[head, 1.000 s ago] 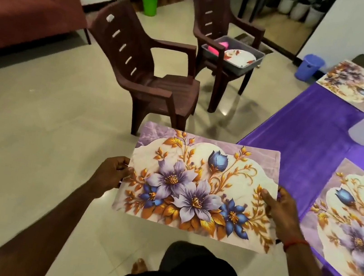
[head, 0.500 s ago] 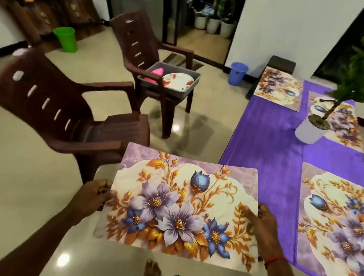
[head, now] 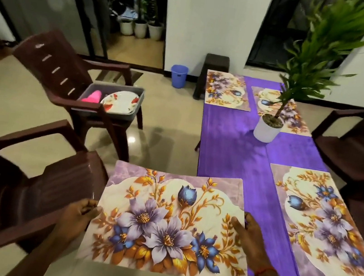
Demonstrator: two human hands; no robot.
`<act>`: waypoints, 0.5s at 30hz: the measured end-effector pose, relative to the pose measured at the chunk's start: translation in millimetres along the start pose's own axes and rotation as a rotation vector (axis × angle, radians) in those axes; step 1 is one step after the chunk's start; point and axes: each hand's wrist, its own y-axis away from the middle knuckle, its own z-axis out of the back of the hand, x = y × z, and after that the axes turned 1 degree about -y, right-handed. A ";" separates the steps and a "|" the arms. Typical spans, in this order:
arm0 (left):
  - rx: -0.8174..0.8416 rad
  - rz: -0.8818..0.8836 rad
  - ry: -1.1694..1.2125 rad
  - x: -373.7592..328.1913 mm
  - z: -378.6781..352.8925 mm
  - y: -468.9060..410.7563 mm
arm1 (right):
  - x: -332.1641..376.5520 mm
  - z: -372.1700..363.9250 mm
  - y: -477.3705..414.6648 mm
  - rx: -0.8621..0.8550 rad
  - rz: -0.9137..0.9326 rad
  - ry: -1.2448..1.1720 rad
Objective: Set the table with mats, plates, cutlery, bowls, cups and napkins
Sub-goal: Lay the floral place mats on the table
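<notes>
Your left hand (head: 79,212) pinches the floral mat (head: 169,226) at its nine o'clock edge and your right hand (head: 249,234) grips its three o'clock edge, holding it level beside the table's (head: 233,151) left side. Set down short, it could overhang and slide off, or overlap the laid mat (head: 324,229) at three o'clock. The tub (head: 137,107) at ten o'clock shows one plate (head: 119,103), its other contents unclear; fingers beneath the floral mat are hidden.

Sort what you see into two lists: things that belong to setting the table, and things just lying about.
Belongs: mat held by left hand and right hand; three mats laid on the purple table; plate in the grey tub on a chair.
Lying about: potted plant, blue bin, dark stool.
</notes>
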 end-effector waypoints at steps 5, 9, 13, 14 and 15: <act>0.143 -0.052 -0.022 -14.6 -6.4 -77.7 | 8.9 -3.2 3.3 -0.136 -0.007 0.005; 0.233 -0.088 0.009 -38.7 -12.5 -134.4 | 8.7 -11.1 16.7 -0.247 -0.056 0.017; 0.385 -0.141 -0.044 -70.7 -29.0 -191.9 | 14.9 -24.5 37.1 -0.345 -0.116 0.040; 0.414 -0.159 -0.054 -76.7 -35.0 -205.1 | 14.6 -27.6 40.2 -0.380 -0.132 0.034; 0.437 -0.175 -0.061 -81.2 -42.0 -216.7 | 13.6 -29.9 44.0 -0.406 -0.147 0.021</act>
